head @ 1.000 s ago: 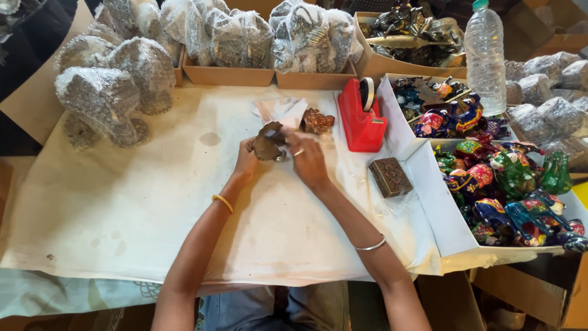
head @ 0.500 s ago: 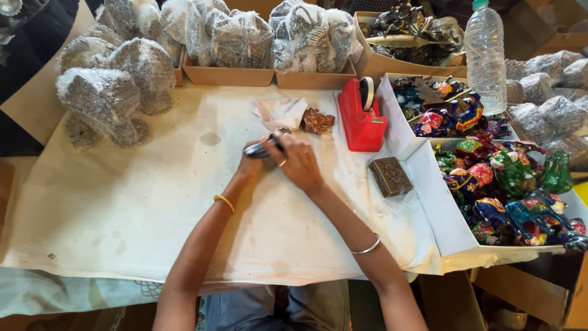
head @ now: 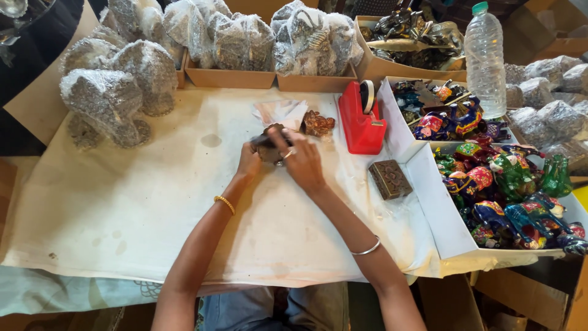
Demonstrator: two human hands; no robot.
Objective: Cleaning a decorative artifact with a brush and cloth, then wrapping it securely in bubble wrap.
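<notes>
At frame centre, left hand [head: 248, 162] and right hand [head: 301, 160] both close around a small dark figurine [head: 269, 146], steadying it above the desk [head: 122, 208].

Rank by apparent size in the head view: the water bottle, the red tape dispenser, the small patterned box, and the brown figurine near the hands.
1. Water bottle
2. Red tape dispenser
3. Small patterned box
4. Brown figurine
The box and figurine look close in size; that order is unsure.

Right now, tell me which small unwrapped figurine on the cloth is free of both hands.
The brown figurine beside the red tape dispenser; the dark figurine is gripped by both hands.
</notes>
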